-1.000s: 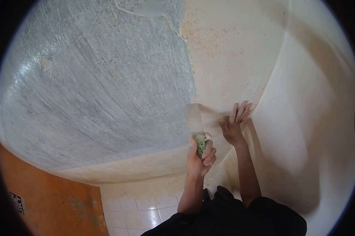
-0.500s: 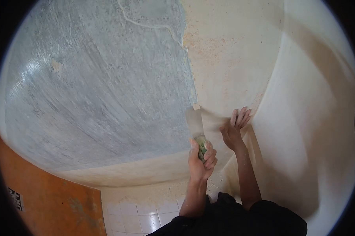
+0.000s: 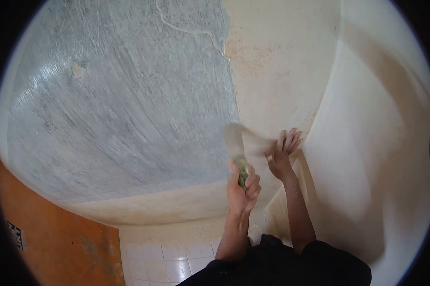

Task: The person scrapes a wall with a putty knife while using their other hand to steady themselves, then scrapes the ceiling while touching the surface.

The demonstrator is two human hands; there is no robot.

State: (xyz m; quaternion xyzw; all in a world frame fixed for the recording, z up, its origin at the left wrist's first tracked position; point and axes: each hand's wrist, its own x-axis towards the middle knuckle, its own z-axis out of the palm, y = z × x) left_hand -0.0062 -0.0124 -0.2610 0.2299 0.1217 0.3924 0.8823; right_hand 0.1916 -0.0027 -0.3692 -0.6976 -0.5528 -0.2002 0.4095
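Observation:
My left hand is wrapped round the green handle of a scraper. Its broad flat blade, slightly blurred, points up the wall and lies over the border between a grey-blue coated area and a bare beige area. To the right, my right hand rests with fingers spread against the beige surface, close to the corner, holding nothing. A shadow runs between the blade and the right hand.
A pale side wall meets the beige surface at the right. Below are white tiles with crumbs of material above them. An orange panel with a black-and-white label stands at lower left. A raised, wavy line crosses the coated area.
My left hand and the scraper have moved slightly upward. A small pale flake seen at the blade's tip earlier is no longer visible. My right hand stays against the wall. The view has shifted slightly.

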